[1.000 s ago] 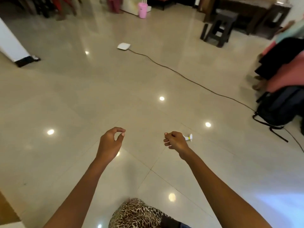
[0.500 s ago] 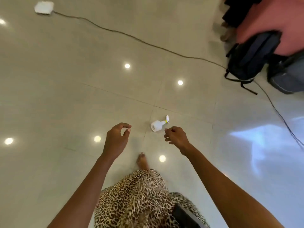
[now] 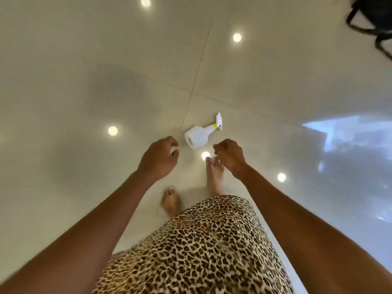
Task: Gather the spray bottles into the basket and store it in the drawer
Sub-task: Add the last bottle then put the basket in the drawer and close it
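A white spray bottle [image 3: 198,134] with a yellow collar and white trigger head lies on its side on the glossy tiled floor, nozzle pointing up-right. My left hand [image 3: 159,158] hovers just left of and below the bottle, fingers curled and apart, holding nothing. My right hand [image 3: 229,155] hangs to the bottle's lower right, fingers loosely curled in, also holding nothing. Neither hand touches the bottle. No basket or drawer is in view.
My bare feet [image 3: 214,177] stand right below the bottle, above a leopard-print skirt [image 3: 199,247]. A dark bag with straps [image 3: 373,15] sits at the top right corner. Ceiling lights and a window reflect in the floor tiles.
The view has tilted down and closed in on the bottle, which now lies between and just above my hands. The cable and white box have left the view.
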Demonstrator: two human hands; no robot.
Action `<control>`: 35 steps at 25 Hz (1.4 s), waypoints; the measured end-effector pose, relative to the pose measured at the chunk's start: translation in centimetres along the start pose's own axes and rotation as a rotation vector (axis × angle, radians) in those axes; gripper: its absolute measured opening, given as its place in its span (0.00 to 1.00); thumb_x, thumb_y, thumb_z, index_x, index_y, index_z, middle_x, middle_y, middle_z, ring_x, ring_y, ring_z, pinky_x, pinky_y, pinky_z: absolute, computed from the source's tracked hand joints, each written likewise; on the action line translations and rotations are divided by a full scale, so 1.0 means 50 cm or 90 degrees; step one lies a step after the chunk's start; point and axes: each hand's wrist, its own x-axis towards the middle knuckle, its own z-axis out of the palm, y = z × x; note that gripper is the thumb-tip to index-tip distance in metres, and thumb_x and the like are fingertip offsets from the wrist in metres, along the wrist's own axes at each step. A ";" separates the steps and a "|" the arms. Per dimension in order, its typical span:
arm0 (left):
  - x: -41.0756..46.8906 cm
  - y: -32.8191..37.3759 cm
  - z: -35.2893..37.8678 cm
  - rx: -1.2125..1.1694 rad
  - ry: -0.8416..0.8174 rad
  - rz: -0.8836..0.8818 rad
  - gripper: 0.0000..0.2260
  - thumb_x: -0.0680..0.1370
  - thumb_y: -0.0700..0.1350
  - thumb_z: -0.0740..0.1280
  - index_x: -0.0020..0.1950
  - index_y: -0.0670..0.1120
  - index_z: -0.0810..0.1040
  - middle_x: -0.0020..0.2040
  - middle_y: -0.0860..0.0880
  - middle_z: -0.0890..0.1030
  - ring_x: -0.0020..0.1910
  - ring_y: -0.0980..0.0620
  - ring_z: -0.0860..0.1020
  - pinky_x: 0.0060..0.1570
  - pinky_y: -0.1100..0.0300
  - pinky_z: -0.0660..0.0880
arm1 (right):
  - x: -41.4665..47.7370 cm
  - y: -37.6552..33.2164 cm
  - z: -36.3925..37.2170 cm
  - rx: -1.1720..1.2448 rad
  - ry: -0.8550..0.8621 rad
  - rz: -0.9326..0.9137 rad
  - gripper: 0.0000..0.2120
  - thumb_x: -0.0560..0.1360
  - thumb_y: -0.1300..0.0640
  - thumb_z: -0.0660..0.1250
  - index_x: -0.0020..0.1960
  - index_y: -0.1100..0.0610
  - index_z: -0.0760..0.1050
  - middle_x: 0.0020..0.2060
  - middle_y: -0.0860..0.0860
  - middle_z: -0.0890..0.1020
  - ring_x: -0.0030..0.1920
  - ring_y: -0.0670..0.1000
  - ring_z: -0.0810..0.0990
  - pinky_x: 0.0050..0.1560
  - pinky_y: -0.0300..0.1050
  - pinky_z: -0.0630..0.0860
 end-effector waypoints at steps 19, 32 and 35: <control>0.407 -0.148 0.356 -0.537 0.006 -0.281 0.37 0.65 0.45 0.76 0.67 0.51 0.58 0.62 0.49 0.69 0.61 0.48 0.72 0.50 0.47 0.79 | 0.568 0.117 0.102 0.167 0.115 0.089 0.14 0.79 0.59 0.57 0.58 0.64 0.75 0.47 0.55 0.77 0.49 0.55 0.75 0.54 0.50 0.77; -0.054 0.084 -0.124 -0.609 0.160 -0.219 0.41 0.60 0.50 0.79 0.68 0.54 0.62 0.64 0.47 0.72 0.59 0.46 0.73 0.50 0.54 0.74 | -0.009 -0.330 -0.130 0.245 -0.078 -0.221 0.13 0.77 0.70 0.57 0.57 0.66 0.76 0.45 0.57 0.79 0.41 0.50 0.80 0.45 0.35 0.81; -0.191 0.148 -0.191 -0.399 0.336 -0.206 0.43 0.60 0.48 0.79 0.70 0.50 0.61 0.67 0.51 0.67 0.65 0.51 0.67 0.64 0.53 0.67 | -0.198 -0.424 -0.164 0.068 -0.099 -0.371 0.11 0.75 0.71 0.60 0.51 0.65 0.78 0.44 0.59 0.82 0.45 0.56 0.80 0.52 0.52 0.80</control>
